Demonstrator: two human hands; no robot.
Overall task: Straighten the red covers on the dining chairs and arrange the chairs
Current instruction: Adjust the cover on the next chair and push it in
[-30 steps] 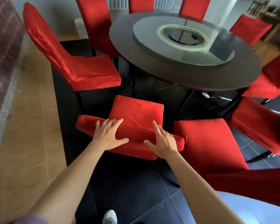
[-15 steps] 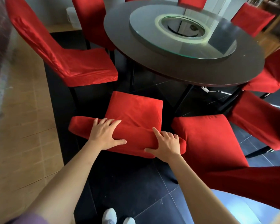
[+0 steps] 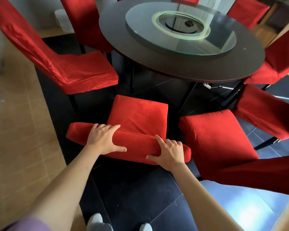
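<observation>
Red chair top: left hand, right hand now curled, gripping.

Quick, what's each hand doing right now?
Left hand: grips the top of the chair back, fingers curled over it.
Right hand: grips the same chair back.

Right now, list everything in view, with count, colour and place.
Chairs: nine at least partly visible, red covers, ringed around the table.
Table: one, dark, round, centre back.
Glass turntable: one, clear, on the table.
Bin: one, white, by the back wall.
Shoes: two, white, bottom edge.
Left hand: grips the nearest chair's backrest top.
Right hand: grips the same backrest, fingers curled over it.
</observation>
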